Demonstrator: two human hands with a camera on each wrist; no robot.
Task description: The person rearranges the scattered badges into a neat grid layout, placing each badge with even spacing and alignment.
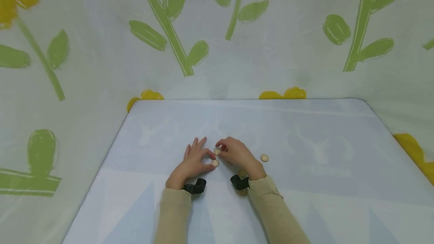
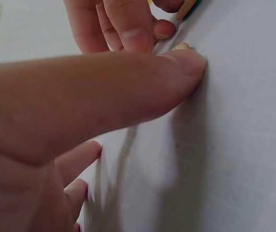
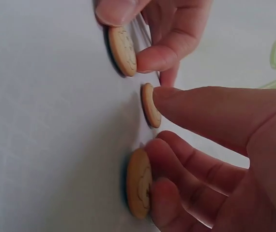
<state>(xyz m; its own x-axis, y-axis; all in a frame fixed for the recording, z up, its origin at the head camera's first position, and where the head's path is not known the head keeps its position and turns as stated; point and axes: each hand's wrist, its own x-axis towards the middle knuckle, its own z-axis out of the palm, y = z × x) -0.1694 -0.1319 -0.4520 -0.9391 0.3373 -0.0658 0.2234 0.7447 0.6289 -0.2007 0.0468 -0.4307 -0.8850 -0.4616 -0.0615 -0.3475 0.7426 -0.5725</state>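
Note:
My left hand [image 1: 194,162] pinches a round wooden disc [image 1: 215,163] by its edges between thumb and index finger, its other fingers spread over the table. Line markings show on the disc's face. Just beyond it, my right hand [image 1: 239,154] holds a second wooden disc [image 1: 217,151] with thumb and bent index finger. In the right wrist view the thumb lies against this disc [image 3: 150,106], and the index fingertip is hidden. The curled lower fingers there touch a third disc [image 3: 139,183] with a drawn figure. The left thumb covers most of its disc [image 2: 181,47] in the left wrist view.
One more disc [image 1: 264,157] lies to the right of my right hand. Others, such as one disc [image 1: 242,173], sit partly hidden beneath the right wrist and its black wrist camera [image 1: 239,182]. A pale cloth covers the table [image 1: 305,206], with a flower-patterned curtain [image 1: 288,55] behind.

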